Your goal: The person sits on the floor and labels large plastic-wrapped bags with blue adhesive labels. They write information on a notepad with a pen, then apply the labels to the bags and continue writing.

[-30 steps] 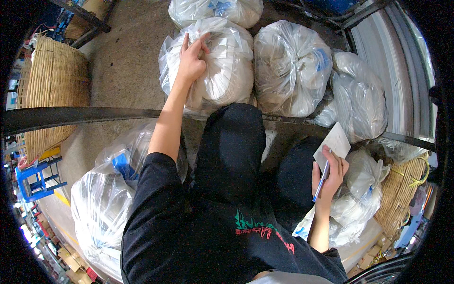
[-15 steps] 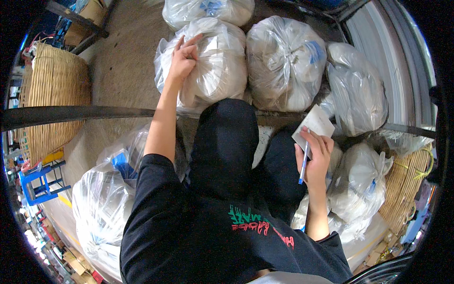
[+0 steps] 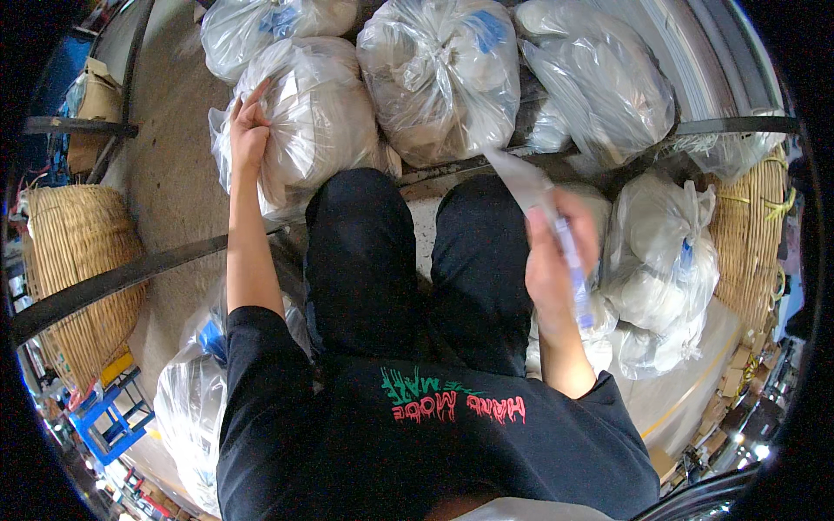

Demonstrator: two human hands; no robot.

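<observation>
My left hand rests against a stuffed clear plastic bag full of white goods, its fingers partly stretched out along the gathered film. Nothing shows in its grasp. On the other side, my right hand is closed around a small white pad and a white pen with a blue end, all smeared by motion. The pad sticks out above my right knee, toward a second tied bag with a blue patch.
More filled bags lie at the back left, far right, right and lower left. A dark rail crosses by the left wicker basket. A blue stool stands below; another basket is at right.
The view has swung, so the bags and my knees appear farther left. My right hand has turned with the pad and pen, tipping the pad leftward. My left hand stays at the same bag.
</observation>
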